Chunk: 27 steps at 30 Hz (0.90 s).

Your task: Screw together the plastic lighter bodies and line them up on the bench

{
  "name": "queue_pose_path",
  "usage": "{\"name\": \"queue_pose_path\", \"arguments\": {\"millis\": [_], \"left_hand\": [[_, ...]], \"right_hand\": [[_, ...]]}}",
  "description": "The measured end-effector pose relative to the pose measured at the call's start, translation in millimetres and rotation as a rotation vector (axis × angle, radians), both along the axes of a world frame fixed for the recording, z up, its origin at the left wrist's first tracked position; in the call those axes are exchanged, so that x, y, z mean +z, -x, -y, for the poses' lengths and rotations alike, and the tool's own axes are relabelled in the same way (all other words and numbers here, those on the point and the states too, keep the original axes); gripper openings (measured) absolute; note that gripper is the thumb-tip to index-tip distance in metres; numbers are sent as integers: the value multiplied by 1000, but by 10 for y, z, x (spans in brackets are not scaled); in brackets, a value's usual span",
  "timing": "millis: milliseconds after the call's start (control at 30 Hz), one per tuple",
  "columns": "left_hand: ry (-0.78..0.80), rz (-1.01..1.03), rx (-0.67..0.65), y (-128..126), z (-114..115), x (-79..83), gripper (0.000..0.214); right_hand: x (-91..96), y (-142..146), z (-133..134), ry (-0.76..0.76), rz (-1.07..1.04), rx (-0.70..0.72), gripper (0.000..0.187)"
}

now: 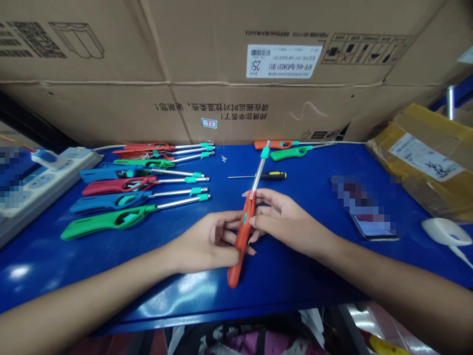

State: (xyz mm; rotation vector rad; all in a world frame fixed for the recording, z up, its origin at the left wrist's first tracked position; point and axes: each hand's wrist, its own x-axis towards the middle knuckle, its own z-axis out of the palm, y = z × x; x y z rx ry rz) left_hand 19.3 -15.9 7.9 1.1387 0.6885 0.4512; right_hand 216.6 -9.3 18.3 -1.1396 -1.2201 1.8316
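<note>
An orange long-nosed lighter [242, 236] with a metal tube and teal tip points away from me at the middle of the blue table [306, 266]. My left hand [207, 241] grips its handle from the left, fingers curled round it. My right hand [284, 219] pinches the upper handle from the right, near the teal trigger. A small black-and-yellow screwdriver [271, 175] lies just beyond the lighter.
Several lighters in red, blue and green [125, 197] lie in a row at the left. Two more lighters [288, 149] lie at the back. A white power strip [40, 177] sits far left, a phone [369, 224] and a taped parcel [424, 158] on the right. Cardboard boxes [221, 64] wall the back.
</note>
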Motion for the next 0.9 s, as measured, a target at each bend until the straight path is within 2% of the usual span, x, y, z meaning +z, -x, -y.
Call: {"name": "queue_pose_path", "arguments": {"millis": [200,467,700,900], "left_hand": [[-1,-55,56,-35,32,63,69],[-130,-201,78,-34,66,186,66],[-15,-166,6,-7,12,143,57],[6,-177,36,-37,0,127,56]], "right_hand": [[13,18,5,-43,12,-15,48],[115,-2,-24,-40,-8,-4,29],[132,26,-24,116,15,-52,26],[66,13,-64,85,3,-51,16]]}}
